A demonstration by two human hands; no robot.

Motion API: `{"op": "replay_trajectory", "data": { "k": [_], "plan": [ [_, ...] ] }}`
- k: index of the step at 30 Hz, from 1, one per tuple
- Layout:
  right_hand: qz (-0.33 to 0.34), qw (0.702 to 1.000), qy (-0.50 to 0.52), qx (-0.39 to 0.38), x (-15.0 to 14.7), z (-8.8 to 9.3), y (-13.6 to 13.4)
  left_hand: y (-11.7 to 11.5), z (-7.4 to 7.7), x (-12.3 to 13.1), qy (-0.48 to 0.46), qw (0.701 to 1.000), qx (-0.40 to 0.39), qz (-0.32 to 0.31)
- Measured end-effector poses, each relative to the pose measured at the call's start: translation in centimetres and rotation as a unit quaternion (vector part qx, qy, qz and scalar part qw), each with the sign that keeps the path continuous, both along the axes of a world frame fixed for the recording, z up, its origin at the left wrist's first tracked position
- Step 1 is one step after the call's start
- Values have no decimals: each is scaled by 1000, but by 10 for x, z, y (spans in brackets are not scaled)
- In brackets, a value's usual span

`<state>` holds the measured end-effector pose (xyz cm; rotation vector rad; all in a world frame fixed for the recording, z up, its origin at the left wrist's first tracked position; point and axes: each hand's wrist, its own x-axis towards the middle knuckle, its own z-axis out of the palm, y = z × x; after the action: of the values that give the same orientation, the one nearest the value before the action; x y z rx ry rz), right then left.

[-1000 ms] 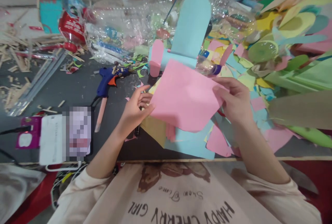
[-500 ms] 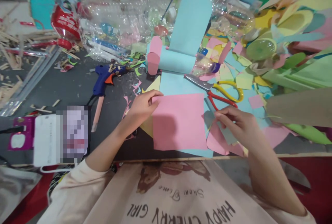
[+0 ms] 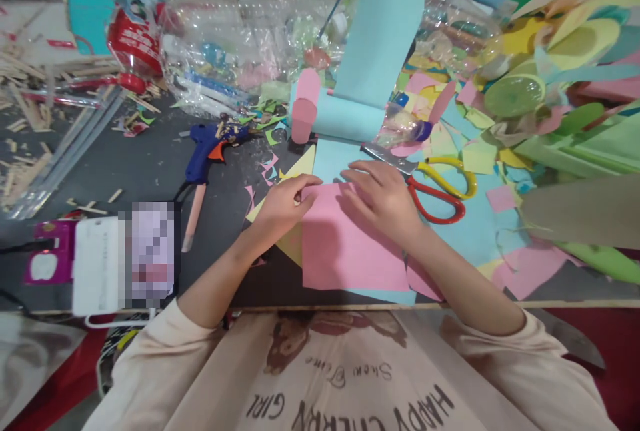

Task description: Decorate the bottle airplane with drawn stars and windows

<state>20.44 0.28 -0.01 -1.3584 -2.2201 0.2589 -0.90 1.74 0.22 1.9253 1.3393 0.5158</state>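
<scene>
A pink paper sheet (image 3: 345,251) lies flat on the dark table in front of me, over light blue and yellow sheets. My left hand (image 3: 285,203) pinches its upper left corner with curled fingers. My right hand (image 3: 383,196) rests flat on the sheet's upper edge, fingers stretched out and pressing down. Just beyond my right hand lie scissors (image 3: 435,181) with one yellow and one red handle. A light blue paper model (image 3: 360,78) with a pink rolled end stands behind the sheet.
A blue glue gun (image 3: 205,151) lies left of the sheets. A white device (image 3: 97,264) sits at the near left edge. Clear plastic bottles (image 3: 240,44) fill the back. Coloured paper scraps (image 3: 525,104) are heaped on the right. Wooden sticks (image 3: 30,118) litter the far left.
The pink sheet went from held up in both hands to lying flat. My right hand moved from the right side onto its upper edge. My left hand stays at the corner.
</scene>
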Motion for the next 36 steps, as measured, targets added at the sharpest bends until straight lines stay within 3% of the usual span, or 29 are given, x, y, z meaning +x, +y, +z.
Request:
{"op": "replay_trajectory", "data": {
  "k": [4, 11, 18, 22, 26, 31, 36],
  "plan": [
    [73, 995, -74, -7, -5, -12, -7, -2, -1, 0, 4, 999, 39, -1],
    [55, 991, -121, 35, -4, -16, -24, -2, -8, -7, 73, 980, 177, -62],
    [63, 988, -140, 27, -3, -27, -36, -21, 11, -2, 215, 920, 314, -98],
    [56, 987, -144, 53, -4, -25, -36, -56, 12, 10, 240, 911, 306, -141],
    [44, 983, -162, 75, -7, -20, -35, -82, -3, 13, 247, 919, 239, -191],
    [46, 980, -182, 69, -9, -18, -36, -77, -18, 12, 269, 924, 215, -163],
    [60, 977, -203, 26, -6, -19, -44, -71, -17, 14, 252, 918, 268, -145]
  ]
}}
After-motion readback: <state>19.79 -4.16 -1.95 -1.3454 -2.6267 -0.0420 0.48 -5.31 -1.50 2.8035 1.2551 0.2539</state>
